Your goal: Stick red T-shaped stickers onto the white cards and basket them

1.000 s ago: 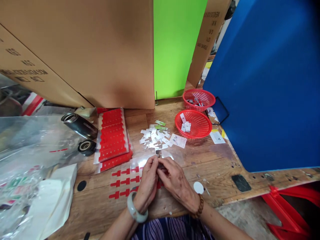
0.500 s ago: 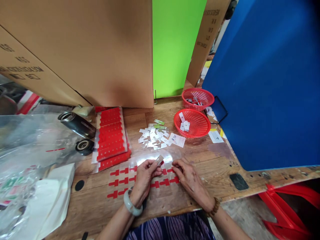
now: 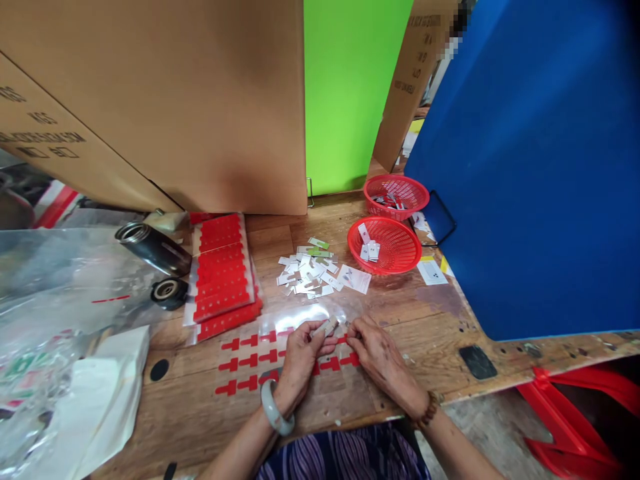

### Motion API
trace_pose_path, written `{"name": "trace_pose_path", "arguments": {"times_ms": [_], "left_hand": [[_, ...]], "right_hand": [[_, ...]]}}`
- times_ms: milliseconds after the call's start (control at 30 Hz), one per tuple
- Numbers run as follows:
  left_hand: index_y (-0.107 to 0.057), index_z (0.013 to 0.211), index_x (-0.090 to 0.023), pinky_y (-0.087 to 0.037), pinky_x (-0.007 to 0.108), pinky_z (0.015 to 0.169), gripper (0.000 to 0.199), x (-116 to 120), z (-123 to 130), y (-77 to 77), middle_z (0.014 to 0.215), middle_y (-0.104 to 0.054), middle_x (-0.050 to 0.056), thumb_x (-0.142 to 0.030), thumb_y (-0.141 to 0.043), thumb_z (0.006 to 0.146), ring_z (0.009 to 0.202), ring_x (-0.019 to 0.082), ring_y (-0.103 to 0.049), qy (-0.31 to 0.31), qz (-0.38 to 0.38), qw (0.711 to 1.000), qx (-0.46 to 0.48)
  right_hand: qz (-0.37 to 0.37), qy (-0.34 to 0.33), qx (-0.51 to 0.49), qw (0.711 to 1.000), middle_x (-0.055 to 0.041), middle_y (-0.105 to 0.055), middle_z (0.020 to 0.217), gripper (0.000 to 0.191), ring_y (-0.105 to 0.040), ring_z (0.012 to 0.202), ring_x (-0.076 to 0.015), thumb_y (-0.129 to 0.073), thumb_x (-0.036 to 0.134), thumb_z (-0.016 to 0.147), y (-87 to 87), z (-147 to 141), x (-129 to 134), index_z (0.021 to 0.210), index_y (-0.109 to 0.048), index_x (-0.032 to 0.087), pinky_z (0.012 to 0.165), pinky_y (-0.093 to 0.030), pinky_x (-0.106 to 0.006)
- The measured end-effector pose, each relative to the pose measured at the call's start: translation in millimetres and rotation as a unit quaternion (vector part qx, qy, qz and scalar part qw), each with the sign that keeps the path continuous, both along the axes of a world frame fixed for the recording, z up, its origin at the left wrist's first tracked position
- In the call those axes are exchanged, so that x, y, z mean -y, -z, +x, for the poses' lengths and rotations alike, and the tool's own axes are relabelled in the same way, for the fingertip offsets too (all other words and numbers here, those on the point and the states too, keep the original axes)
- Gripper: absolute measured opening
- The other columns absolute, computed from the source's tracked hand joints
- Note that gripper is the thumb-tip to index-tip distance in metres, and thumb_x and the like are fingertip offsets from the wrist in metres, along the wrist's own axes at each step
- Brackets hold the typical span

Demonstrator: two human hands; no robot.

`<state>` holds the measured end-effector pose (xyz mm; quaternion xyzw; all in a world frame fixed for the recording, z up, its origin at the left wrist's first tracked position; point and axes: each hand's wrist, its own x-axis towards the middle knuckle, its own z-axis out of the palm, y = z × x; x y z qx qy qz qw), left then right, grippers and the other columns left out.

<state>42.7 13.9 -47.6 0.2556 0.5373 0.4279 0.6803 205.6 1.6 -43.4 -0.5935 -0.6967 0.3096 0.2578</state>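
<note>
Head cam: left hand [image 3: 299, 357] is curled partway, thumb and fingers pinching a tag [image 3: 327, 327]. The tag sits at those fingertips, long axis slanting up and away toward the right hand [image 3: 376, 350], which is just beside it, past its far end. Right fingers are bunched at a red sticker [image 3: 343, 339] on the clear sheet [image 3: 300, 312]; can't tell if they've got hold of it. Tag's a flat, narrow, silvery-grey strip.
</note>
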Motion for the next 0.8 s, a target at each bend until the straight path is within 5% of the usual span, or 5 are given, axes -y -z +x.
{"name": "trace_pose_path", "arguments": {"times_ms": [167,400,800], "left_hand": [[-0.064,0.092,-0.013,-0.056,0.028,0.072,0.030,2.4,-0.2,1.7,0.083,-0.072,0.007,-0.031,-0.077,0.071,0.075,0.019,-0.071,-0.014,-0.009,1.000,0.007],[-0.065,0.092,-0.012,-0.056,0.027,0.075,0.036,3.0,1.8,0.6,0.096,-0.072,0.011,-0.032,-0.080,0.067,0.079,0.019,-0.071,-0.040,-0.021,0.999,0.024],[-0.063,0.090,-0.012,-0.055,0.027,0.076,0.028,2.5,3.2,-1.7,0.092,-0.071,0.010,-0.025,-0.078,0.070,0.079,0.018,-0.071,-0.063,-0.028,0.997,0.046]], "right_hand": [[0.056,0.030,-0.046,0.997,-0.0055,-0.057,0.095,0.015,-0.057,0.090,-0.0216,-0.047,0.016,0.089,7.1,-4.2,10.5,0.094,-0.058,0.025,0.081,-0.046,-0.036],[0.022,0.055,-0.046,0.997,-0.0035,-0.055,0.083,0.016,-0.054,0.082,-0.0196,-0.048,0.009,0.086,8.5,-9.4,8.2,0.079,-0.056,0.020,0.076,-0.043,-0.033],[-0.018,-0.051,-0.119,0.991,-0.0016,-0.052,0.084,0.016,-0.049,0.082,-0.0168,-0.046,0.012,0.090,3.0,7.5,10.4,0.077,-0.050,0.020,0.076,-0.039,-0.029]]}}
